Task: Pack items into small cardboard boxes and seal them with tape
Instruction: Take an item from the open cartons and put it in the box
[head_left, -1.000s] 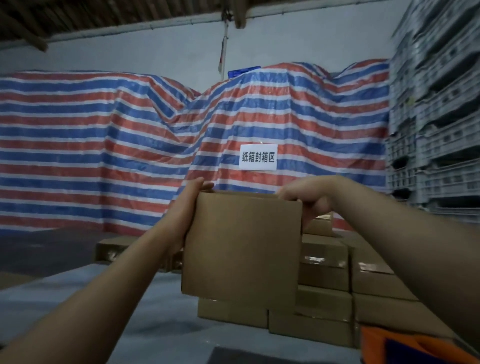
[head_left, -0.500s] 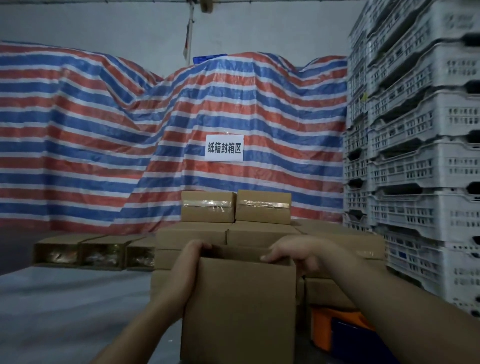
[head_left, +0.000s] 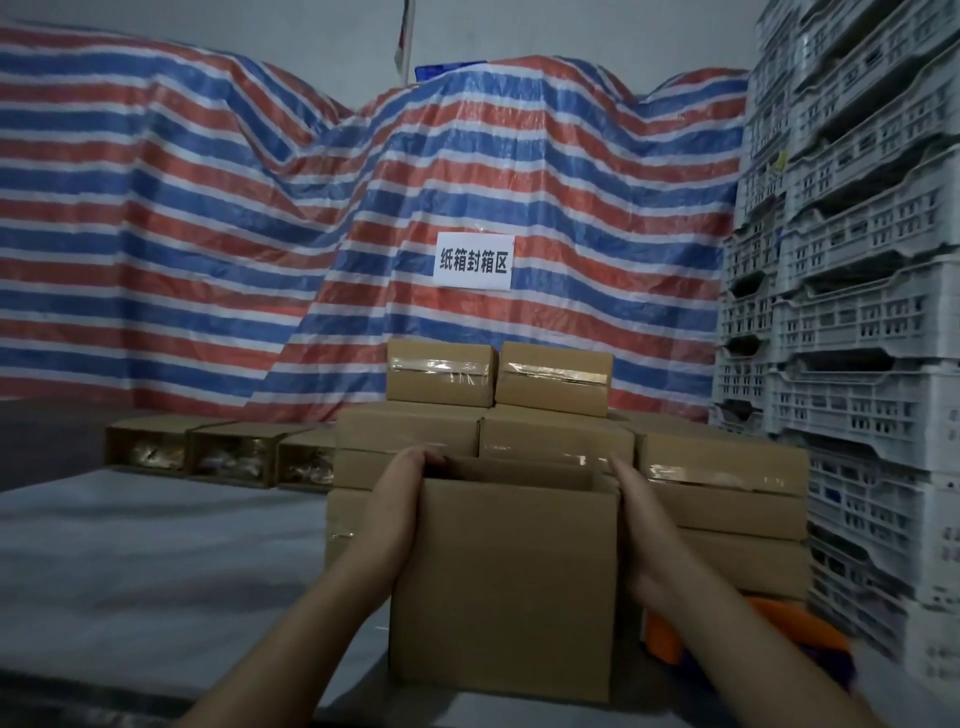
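Note:
An open-topped small cardboard box (head_left: 506, 587) stands in front of me, low in the view. My left hand (head_left: 397, 506) holds its left side, fingertips curled over the top rim. My right hand (head_left: 641, 525) lies flat along its right side with straight fingers. The inside of the box is hidden from here. Behind it rises a stack of taped cardboard boxes (head_left: 550, 415), two small ones on top.
Three open boxes (head_left: 228, 452) with contents lie in a row at the left on the grey table (head_left: 130, 571). White plastic crates (head_left: 857, 291) tower at the right. An orange object (head_left: 748, 631) sits near my right forearm. A striped tarp (head_left: 260, 234) with a paper sign (head_left: 474, 261) hangs behind.
The box has come down from chest height to low in front of the stack. My right hand slid from the top rim to the box's right side.

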